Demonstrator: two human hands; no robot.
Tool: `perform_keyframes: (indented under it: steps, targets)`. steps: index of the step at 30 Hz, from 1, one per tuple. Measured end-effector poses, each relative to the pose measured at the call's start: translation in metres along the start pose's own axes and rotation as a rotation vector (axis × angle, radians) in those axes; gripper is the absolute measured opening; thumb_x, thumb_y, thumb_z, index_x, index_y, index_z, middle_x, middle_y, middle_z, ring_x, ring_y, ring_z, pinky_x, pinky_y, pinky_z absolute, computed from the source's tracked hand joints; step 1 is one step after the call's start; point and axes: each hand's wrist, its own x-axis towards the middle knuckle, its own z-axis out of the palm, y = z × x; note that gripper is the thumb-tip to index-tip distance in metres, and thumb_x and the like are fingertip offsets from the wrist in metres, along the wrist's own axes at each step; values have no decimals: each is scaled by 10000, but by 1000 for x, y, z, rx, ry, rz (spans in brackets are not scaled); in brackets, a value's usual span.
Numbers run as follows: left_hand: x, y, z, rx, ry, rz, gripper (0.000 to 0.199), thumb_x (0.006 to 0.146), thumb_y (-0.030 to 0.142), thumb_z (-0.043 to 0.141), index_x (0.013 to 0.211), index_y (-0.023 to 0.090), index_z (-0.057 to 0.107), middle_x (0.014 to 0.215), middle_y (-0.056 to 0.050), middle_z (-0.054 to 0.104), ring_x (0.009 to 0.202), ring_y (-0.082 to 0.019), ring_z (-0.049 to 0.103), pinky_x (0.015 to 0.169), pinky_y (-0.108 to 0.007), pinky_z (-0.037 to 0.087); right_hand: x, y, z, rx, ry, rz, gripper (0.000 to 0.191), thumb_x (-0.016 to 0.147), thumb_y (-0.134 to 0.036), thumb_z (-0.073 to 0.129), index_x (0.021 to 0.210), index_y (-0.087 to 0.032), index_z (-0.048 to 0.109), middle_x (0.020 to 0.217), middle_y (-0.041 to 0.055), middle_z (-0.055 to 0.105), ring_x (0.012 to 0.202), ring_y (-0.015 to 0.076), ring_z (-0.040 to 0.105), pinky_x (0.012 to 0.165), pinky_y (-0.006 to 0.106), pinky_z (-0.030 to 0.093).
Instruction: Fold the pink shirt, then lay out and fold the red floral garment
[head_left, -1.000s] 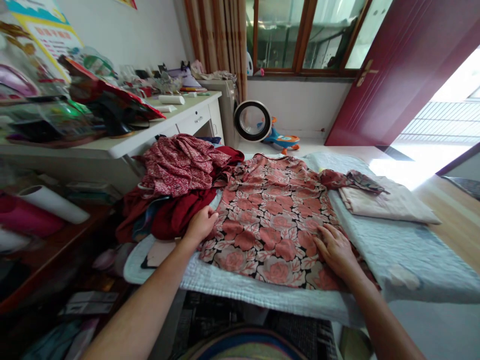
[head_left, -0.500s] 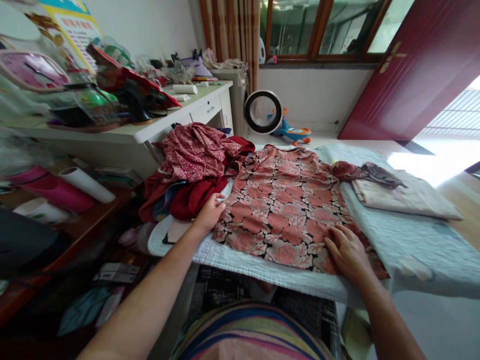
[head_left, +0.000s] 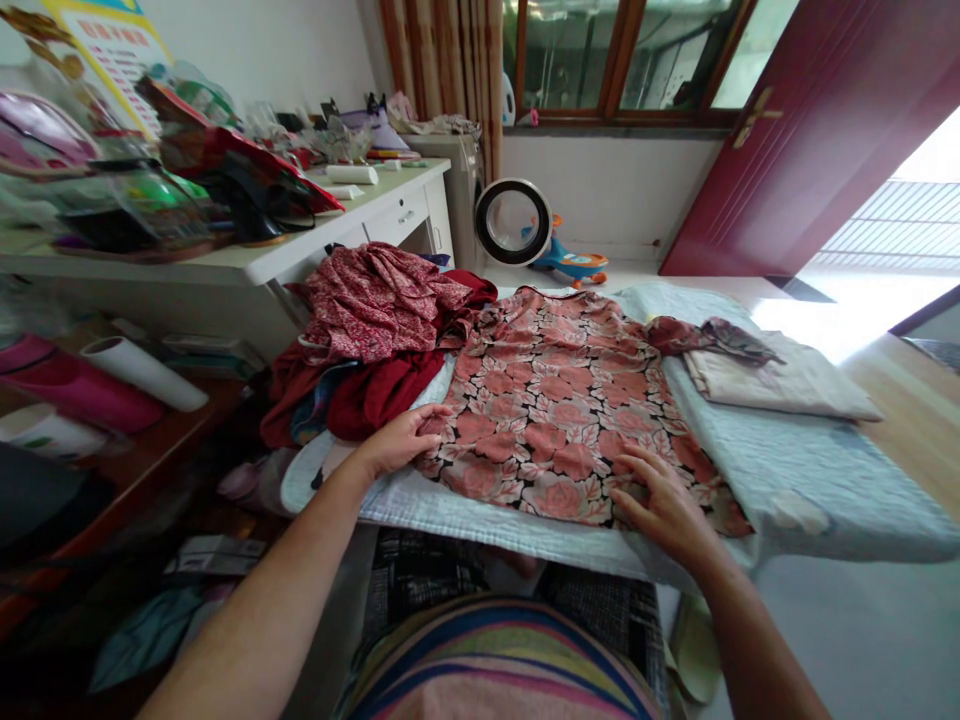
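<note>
A rose-patterned garment (head_left: 555, 400) lies spread out on a board or table covered with pale blue cloth (head_left: 757, 480). At the garment's left edge is my left hand (head_left: 403, 438), its fingers apart and holding nothing. My right hand (head_left: 660, 500) rests near the lower right part of the garment, fingers spread, with nothing in it. One sleeve (head_left: 720, 338) of the garment reaches right, over a folded cream cloth (head_left: 787, 378). Left of the garment sits a heap of red clothes, with a red-and-white patterned one (head_left: 375, 300) on top.
Along the left stands a white desk (head_left: 285, 262) crowded with things, above a low shelf holding a pink bottle (head_left: 75, 380). Behind the covered surface are an open washing machine door (head_left: 514, 222) and a blue ride-on toy (head_left: 574, 262). A red door (head_left: 780, 140) is at the back right.
My right hand has moved slightly left over the garment. My left hand has shifted a little, its fingers now at the garment's edge. The whole view has moved slightly, so things appear further left.
</note>
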Motion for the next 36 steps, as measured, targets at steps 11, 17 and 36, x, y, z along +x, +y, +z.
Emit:
perform_keyframes:
  steps: [11,17,36]
  targets:
    - [2,-9,-1,314,19,-11,254,743,289,546,897,157,699,821,-25,642,686,-153,569,650,-258,456,3,-40,6,98,-149,-134,395,838,-366,650,1211,-242,622,1380,115,515,1300,284,458,1085,491,391]
    - [-5,20,18,1050,482,205,238,810,211,570,980,199,736,1154,-128,587,1063,-292,540,931,-404,426,1,-54,6,68,-196,-181,281,772,-255,706,1050,-237,662,1342,99,518,1265,302,441,1058,518,384]
    - [35,36,119,758,-54,389,324,819,58,466,1043,194,656,994,-60,691,914,-202,631,840,-313,480,50,-49,11,174,-186,-24,220,915,-236,475,747,-195,611,707,6,640,647,143,549,603,242,344]
